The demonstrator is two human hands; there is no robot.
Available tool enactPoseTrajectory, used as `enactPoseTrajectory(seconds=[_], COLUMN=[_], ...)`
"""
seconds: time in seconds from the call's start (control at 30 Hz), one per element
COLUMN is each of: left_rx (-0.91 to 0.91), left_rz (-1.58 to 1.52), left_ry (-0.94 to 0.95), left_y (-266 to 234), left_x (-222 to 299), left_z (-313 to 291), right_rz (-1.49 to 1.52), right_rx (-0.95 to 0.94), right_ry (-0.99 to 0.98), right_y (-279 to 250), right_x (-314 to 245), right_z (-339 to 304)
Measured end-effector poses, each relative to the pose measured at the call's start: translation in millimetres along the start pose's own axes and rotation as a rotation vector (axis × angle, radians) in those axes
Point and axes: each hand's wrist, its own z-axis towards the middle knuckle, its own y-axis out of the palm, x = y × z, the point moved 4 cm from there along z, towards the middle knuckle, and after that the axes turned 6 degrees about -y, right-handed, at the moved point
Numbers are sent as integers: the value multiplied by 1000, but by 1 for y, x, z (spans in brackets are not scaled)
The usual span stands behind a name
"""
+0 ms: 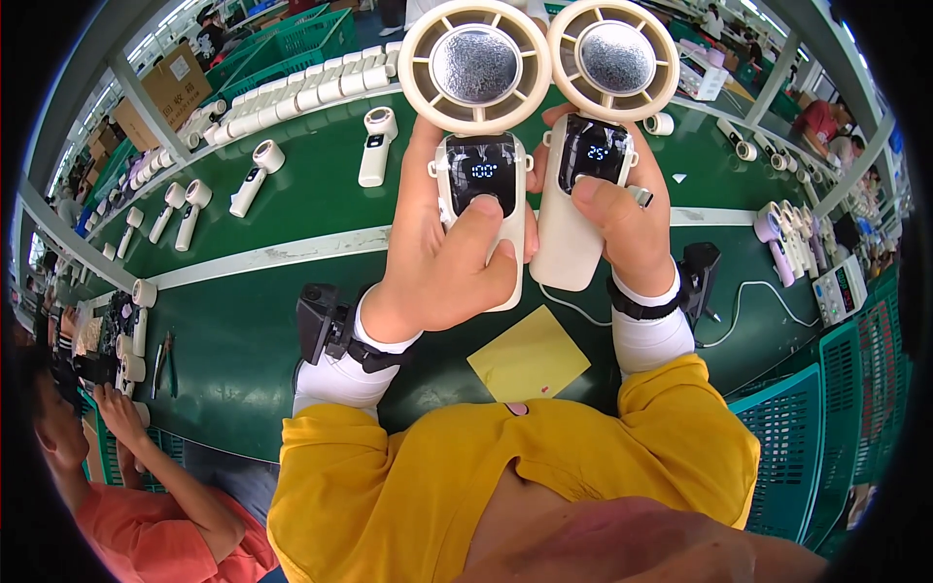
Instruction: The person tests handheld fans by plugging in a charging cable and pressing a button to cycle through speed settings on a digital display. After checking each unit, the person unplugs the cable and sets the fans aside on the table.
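Observation:
My left hand is wrapped round the handle of a cream handheld fan, its thumb on the lower part of the lit black display. In my right hand is a second cream handheld fan, with that thumb also resting on its lit display. Both fans stand upright side by side above the bench, round heads up and silvery discs in the middle of their rings. The two heads touch or nearly touch. Part of each handle is hidden behind my fingers.
Below my hands a yellow sheet lies on the green bench. More cream fans stand and lie beyond a pale strip. Pliers lie at left, near a person in a red shirt. A white cable and green crates are at right.

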Motion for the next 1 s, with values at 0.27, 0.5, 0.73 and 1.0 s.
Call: enactPoseTrajectory(seconds=[0.27, 0.5, 0.73, 1.0], left_rx=[-2, 10, 0, -38], left_rz=[23, 57, 27, -211], left_ry=[33, -28, -12, 19], left_y=[-1, -4, -5, -8], left_x=[1, 2, 0, -3], left_z=[-1, -2, 0, -1], right_rz=[7, -20, -24, 13], right_rx=[-12, -28, -23, -7], right_ry=[-24, -95, -81, -44], right_y=[1, 4, 2, 6], right_x=[-2, -1, -1, 0], right_z=[-2, -3, -3, -4])
